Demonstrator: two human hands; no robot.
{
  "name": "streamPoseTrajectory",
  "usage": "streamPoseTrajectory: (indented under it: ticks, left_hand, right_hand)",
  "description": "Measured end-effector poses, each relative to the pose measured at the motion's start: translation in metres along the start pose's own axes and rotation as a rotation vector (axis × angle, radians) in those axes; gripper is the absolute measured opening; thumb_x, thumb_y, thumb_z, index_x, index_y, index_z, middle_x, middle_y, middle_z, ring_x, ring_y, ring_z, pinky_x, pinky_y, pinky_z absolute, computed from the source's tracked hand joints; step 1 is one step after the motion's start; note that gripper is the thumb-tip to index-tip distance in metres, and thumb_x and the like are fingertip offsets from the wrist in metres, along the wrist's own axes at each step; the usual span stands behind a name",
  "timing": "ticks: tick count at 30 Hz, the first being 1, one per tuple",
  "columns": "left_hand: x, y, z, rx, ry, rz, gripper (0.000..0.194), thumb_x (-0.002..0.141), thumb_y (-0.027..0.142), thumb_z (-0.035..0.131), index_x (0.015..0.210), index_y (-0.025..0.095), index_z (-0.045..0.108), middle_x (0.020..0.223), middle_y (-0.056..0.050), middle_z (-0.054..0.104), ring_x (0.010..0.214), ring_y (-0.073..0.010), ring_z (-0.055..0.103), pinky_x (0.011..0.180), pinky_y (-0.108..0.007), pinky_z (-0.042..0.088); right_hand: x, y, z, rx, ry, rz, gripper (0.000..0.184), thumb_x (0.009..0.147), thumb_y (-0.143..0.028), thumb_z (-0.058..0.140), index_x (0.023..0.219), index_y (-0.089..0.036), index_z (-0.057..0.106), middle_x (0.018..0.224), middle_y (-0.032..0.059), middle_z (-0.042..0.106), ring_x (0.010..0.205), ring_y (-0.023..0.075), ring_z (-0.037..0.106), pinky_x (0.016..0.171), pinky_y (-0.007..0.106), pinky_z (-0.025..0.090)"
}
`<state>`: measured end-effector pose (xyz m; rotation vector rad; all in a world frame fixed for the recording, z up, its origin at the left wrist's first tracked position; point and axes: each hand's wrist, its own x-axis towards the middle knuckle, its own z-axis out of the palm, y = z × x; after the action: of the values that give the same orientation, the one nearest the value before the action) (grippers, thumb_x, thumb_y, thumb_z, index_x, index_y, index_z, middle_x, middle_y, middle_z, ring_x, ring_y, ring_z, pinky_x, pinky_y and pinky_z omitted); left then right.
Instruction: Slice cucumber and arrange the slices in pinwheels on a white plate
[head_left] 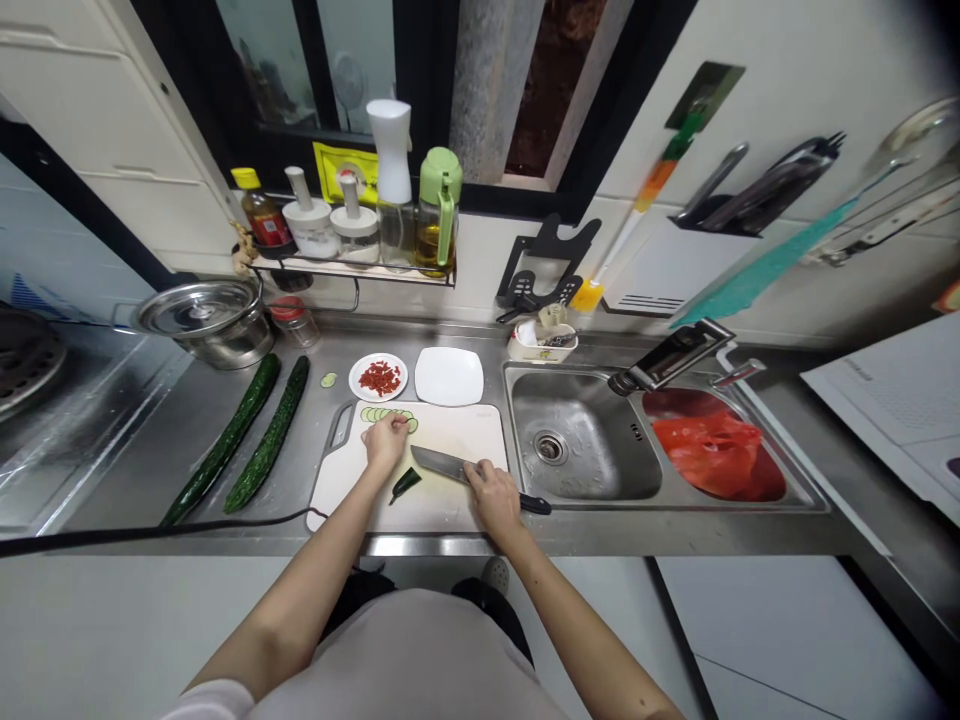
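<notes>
My left hand (386,443) is over the upper left of the white cutting board (457,425), its fingers closed on a thin cucumber slice (412,425). Beside the fingertips, overlapping cucumber slices (373,413) lie in a row along the board's far edge. My right hand (493,495) is closed over a kitchen knife (442,463), where blade and black handle meet. The blade lies low over the board, pointing left. A dark green cucumber end piece (406,484) sits between the hands, below the blade tip.
Two whole cucumbers (225,440) lie on the left counter near a lidded steel pot (206,320). Behind the board stand a plate of chopped red pieces (379,378) and a white square plate (449,375). A double sink (585,440) with a red bag (709,450) is right.
</notes>
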<state>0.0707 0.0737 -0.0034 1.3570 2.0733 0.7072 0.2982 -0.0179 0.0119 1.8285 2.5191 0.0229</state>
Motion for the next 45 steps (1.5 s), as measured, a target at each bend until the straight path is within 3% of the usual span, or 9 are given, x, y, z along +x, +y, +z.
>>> streamPoseTrajectory:
  ticks: [8,16,27,31,37,45]
  left_hand:
    - [0.02,0.003,0.014,0.119,0.014,0.08,0.019,0.081,0.022,0.051,0.091,0.023,0.067,0.085,-0.003,0.072,0.092,-0.0221,0.062,0.093,-0.038,0.032]
    - [0.016,0.007,0.016,0.241,0.018,0.155,0.025,0.084,0.024,0.048,0.092,0.021,0.071,0.102,-0.01,0.07,0.105,-0.0283,0.057,0.092,-0.042,0.031]
    - [-0.005,0.001,-0.003,0.115,0.081,0.065,0.026,0.087,0.033,0.049,0.103,0.026,0.068,0.099,-0.006,0.071,0.103,-0.0254,0.057,0.092,-0.041,0.031]
    - [-0.031,-0.006,-0.011,0.111,0.009,0.07,0.027,0.087,0.038,0.048,0.101,0.026,0.069,0.098,-0.005,0.07,0.102,-0.0247,0.059,0.091,-0.039,0.033]
    - [-0.067,-0.009,-0.016,0.229,-0.201,0.164,0.038,0.078,0.053,0.059,0.104,0.027,0.066,0.102,-0.006,0.069,0.101,-0.0271,0.058,0.089,-0.042,0.032]
    - [-0.08,-0.012,-0.018,0.295,-0.281,0.164,0.032,0.073,0.035,0.064,0.105,0.028,0.065,0.1,-0.006,0.07,0.102,-0.0267,0.058,0.089,-0.041,0.03]
  right_hand:
    - [-0.001,-0.001,0.001,0.027,0.021,0.018,0.035,0.092,-0.016,0.047,0.123,-0.027,0.06,0.106,0.0072,0.06,0.082,0.0162,0.053,0.073,0.029,0.034]
    - [0.001,0.001,0.004,0.052,0.065,0.019,0.034,0.089,-0.013,0.051,0.12,-0.026,0.061,0.104,0.0065,0.061,0.081,0.0153,0.053,0.074,0.028,0.034]
    - [0.005,0.001,0.005,0.097,0.046,0.076,0.032,0.092,-0.017,0.047,0.118,-0.026,0.063,0.102,0.0062,0.06,0.08,0.0142,0.053,0.074,0.027,0.034]
    - [0.006,0.002,0.005,0.11,0.042,0.103,0.032,0.092,-0.017,0.048,0.118,-0.027,0.064,0.101,0.0061,0.06,0.08,0.0141,0.054,0.074,0.026,0.035]
    - [0.008,0.001,0.005,0.123,0.033,0.133,0.032,0.093,-0.019,0.048,0.119,-0.028,0.064,0.102,0.0057,0.061,0.081,0.0144,0.057,0.074,0.027,0.037]
    - [0.009,0.002,0.007,0.131,0.039,0.141,0.034,0.092,-0.018,0.05,0.121,-0.029,0.063,0.103,0.0053,0.061,0.081,0.0145,0.058,0.074,0.026,0.037]
